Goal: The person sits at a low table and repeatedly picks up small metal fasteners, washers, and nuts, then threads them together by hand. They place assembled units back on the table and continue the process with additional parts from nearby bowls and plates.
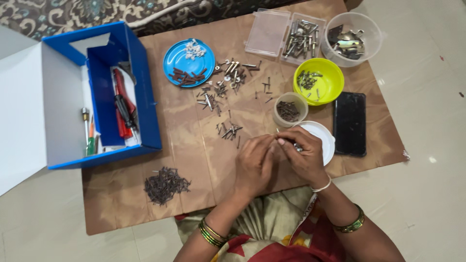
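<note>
My left hand (253,162) and my right hand (304,156) meet over the brown cardboard sheet (189,145), fingertips touching. The right fingers pinch some small metal screws (297,146), and the left fingertips touch the same spot. Just behind the right hand lies a white lid (324,138). Loose screws (229,130) lie scattered a little beyond the left hand. A small beige cup of dark screws (289,110) stands just past both hands.
A blue box with screwdrivers (119,104) stands open at left. A blue plate (188,62), a yellow bowl (319,81), a clear case of bolts (286,35), a clear tub (353,38) and a black phone (349,123) ring the sheet. A pile of dark nails (165,184) lies near left.
</note>
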